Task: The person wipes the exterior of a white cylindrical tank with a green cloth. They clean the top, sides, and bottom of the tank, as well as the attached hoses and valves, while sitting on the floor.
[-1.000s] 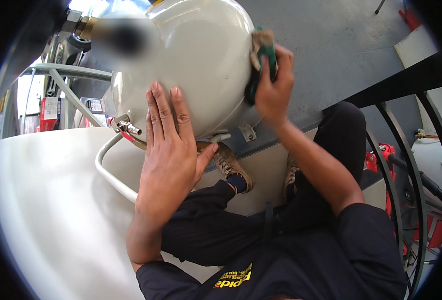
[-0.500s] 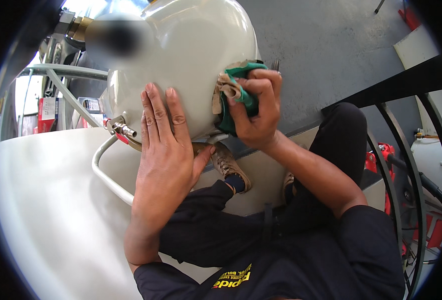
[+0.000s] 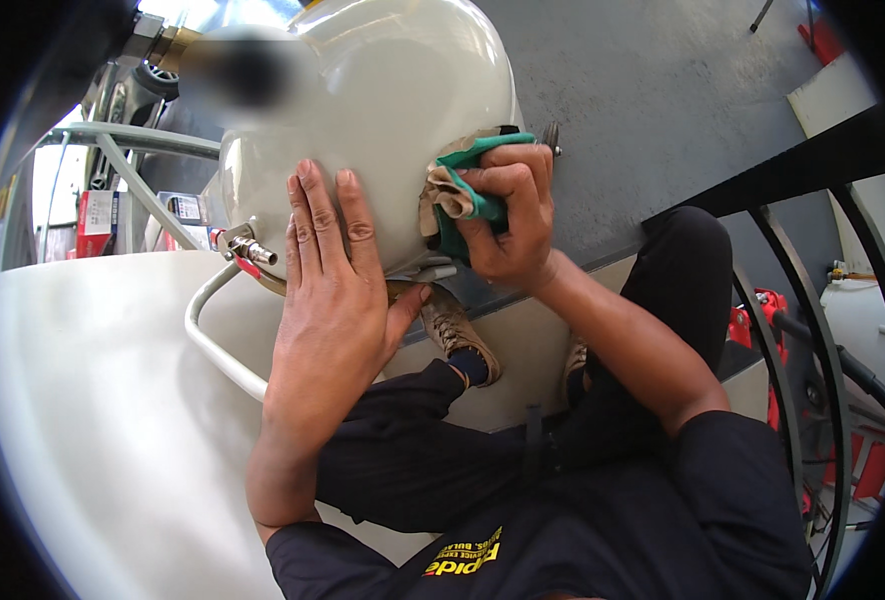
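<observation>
A cream-white rounded metal tank [image 3: 383, 110] fills the upper middle of the head view. My left hand [image 3: 333, 280] lies flat and open against its lower side, fingers spread upward, beside a small metal valve fitting [image 3: 245, 247]. My right hand [image 3: 508, 215] is closed on a folded green and tan cloth [image 3: 463, 195], pressing it onto the tank's right side. Both forearms come up from my dark-clothed body at the bottom.
A large pale curved surface [image 3: 93, 420] spreads at the lower left, with a white tube handle [image 3: 218, 350] along it. Grey floor [image 3: 663, 90] lies behind the tank. Black curved metal bars [image 3: 793, 330] and red equipment [image 3: 753, 320] stand at the right. My brown shoe [image 3: 458, 335] shows below.
My right hand with the cloth has slid down and leftward across the tank's right side. My left hand has stayed flat in the same place.
</observation>
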The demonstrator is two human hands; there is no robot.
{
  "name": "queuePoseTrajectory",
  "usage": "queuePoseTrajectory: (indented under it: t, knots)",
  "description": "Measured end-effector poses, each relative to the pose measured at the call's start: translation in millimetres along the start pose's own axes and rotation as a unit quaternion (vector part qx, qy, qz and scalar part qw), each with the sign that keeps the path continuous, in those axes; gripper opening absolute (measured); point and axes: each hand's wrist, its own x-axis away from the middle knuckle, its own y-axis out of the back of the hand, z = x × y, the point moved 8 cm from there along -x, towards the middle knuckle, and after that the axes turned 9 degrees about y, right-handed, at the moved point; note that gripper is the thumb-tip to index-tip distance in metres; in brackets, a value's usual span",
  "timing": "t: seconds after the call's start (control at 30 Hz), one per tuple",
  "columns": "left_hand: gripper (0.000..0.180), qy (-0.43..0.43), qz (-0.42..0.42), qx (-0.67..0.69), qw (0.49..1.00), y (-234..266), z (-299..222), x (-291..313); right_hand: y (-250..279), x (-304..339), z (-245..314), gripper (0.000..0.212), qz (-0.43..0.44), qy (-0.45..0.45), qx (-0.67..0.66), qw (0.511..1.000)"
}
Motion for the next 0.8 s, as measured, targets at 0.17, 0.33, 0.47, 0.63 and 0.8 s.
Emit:
queuePoseTrajectory:
  t: [0.17, 0.33, 0.47, 0.63, 0.8]
  knots:
    - [0.117, 0.008, -0.005, -0.003, 1.0, 0, 4, 1, 4, -1, -82, 0.014, -0.101, -0.186, -0.078, 0.974]
    - [0.116, -0.002, 0.002, -0.013, 1.0, 0, 2, 1, 4, 11, -88, 0.017, -0.062, -0.257, -0.018, 0.964]
    - [0.116, 0.003, 0.01, -0.023, 1.0, 1, -2, 0, -8, 41, 6, 0.026, -0.036, -0.089, -0.066, 0.993]
    - [0.114, -0.008, 0.009, -0.02, 1.0, 5, -1, -2, -12, 42, -1, 0.027, -0.029, -0.071, -0.063, 0.995]
    - [0.117, 0.003, -0.007, 0.007, 1.0, 0, 2, 0, 5, 6, -81, 0.014, -0.097, -0.232, -0.015, 0.968]
